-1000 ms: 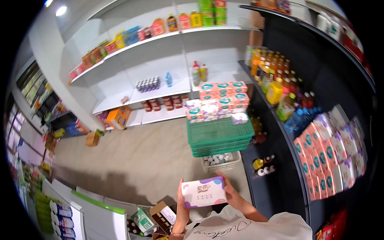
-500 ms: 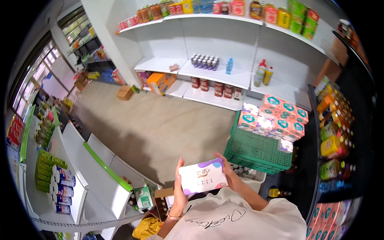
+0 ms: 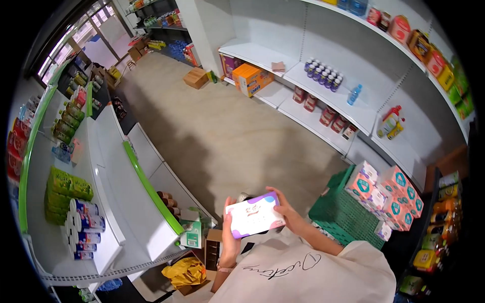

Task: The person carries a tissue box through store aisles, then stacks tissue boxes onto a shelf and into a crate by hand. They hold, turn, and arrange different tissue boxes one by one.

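Note:
Between my two hands is a white tissue pack (image 3: pixel 256 216) with purple and blue patches and printed lettering. Its broad face is turned up toward me in front of my shirt. My left hand (image 3: pixel 231 235) grips the pack's left end, thumb along the edge. The right end is held by my right hand (image 3: pixel 289 214), with fingers at the upper corner. Off to the right, a green plastic crate (image 3: pixel 336 212) holds several pink and white tissue packs (image 3: pixel 401 199), stacked toward its far side.
Curved white shelving with a green edge strip (image 3: pixel 151 187) stands at my left, bearing cans (image 3: pixel 86 227) and green packs (image 3: pixel 65 192). A yellow bag (image 3: pixel 184 272) and open carton (image 3: pixel 213 247) lie low by it. White wall shelves (image 3: pixel 343 108) run ahead across the floor (image 3: pixel 222 131).
My view has turned left, so the crate and wall shelves sit farther right. The tissue pack stays in both hands, its purple side edge now showing more.

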### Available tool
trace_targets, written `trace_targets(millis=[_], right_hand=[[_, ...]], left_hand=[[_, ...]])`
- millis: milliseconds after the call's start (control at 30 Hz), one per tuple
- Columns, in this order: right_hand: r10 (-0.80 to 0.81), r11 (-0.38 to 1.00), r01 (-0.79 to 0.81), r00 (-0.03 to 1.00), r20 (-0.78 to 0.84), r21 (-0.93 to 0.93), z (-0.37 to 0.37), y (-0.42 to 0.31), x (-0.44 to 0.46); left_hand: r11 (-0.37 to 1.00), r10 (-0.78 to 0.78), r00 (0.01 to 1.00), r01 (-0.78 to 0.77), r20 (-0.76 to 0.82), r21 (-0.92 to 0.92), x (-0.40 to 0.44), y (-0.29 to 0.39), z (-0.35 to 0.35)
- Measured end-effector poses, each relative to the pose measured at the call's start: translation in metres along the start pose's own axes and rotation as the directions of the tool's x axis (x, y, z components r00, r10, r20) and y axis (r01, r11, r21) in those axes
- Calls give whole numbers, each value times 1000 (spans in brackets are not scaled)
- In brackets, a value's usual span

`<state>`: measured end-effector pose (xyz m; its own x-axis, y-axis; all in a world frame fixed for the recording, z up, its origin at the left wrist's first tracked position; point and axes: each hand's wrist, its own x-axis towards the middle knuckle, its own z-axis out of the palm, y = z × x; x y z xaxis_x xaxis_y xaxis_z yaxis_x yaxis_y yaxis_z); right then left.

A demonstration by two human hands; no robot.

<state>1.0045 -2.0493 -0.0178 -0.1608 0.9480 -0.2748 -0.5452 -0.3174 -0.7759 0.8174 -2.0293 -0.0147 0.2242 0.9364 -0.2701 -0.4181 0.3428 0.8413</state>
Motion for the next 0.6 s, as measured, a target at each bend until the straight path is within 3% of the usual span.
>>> trace_targets(millis=[67,200,433,600], right_hand=[[16,1000,-17,1000,21,18,5,-20,44],[45,997,-48,998,40,68,32,-74,130],[-21,997,32,986,163,-63,64,-100,274],[20,996,-3,979,204,-87,81,-104,343]], left_hand=[[999,16,1000,-15,5,-29,38,23,-1],[931,59,981,13,187,-365,118,89,-14],[952,201,977,-178,68,-250,219,161,-40],[959,231,973,-230,-16,-164,265,184,-63]])
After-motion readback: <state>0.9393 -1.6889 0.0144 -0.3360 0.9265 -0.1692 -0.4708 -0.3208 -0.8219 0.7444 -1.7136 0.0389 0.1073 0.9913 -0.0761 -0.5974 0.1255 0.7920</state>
